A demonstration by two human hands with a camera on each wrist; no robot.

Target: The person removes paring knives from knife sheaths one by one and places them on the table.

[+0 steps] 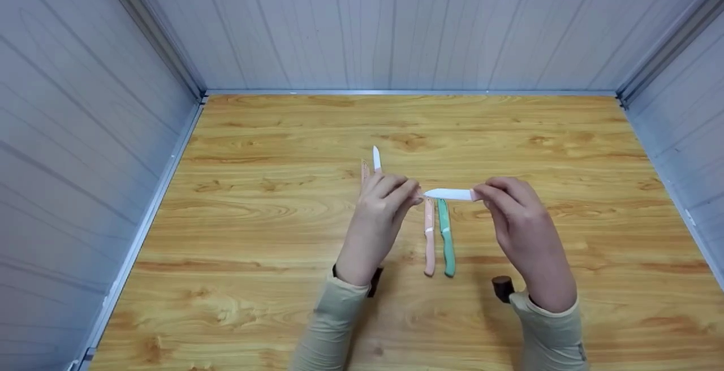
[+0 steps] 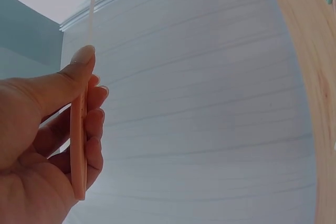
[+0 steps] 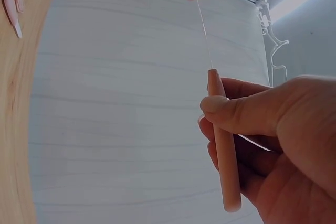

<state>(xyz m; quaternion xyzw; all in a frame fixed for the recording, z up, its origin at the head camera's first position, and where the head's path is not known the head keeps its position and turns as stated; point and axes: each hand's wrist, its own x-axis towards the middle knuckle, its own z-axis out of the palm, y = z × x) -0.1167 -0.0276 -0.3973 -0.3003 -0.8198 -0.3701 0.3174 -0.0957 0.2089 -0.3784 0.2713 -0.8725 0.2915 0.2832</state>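
My right hand [image 1: 529, 229] grips a small knife by its pink handle [image 3: 227, 161], thumb against the side. Its white blade [image 1: 449, 194] points left toward my left hand [image 1: 373, 218]. That hand holds a slim pink sheath [image 2: 79, 150] between thumb and curled fingers. The blade's tip is close to the sheath's end; whether it touches or has entered is hidden by the fingers. Both hands are raised above the table. Below them lie a pink sheathed knife [image 1: 430, 252] and a green sheathed knife [image 1: 448, 252], side by side.
Beyond my left hand, on the wooden table [image 1: 254, 235], lie another white-bladed knife [image 1: 377, 159] and a pink sheath [image 1: 365, 170], partly covered by the hand. Pale panel walls [image 1: 367, 26] bound the table at the back and sides.
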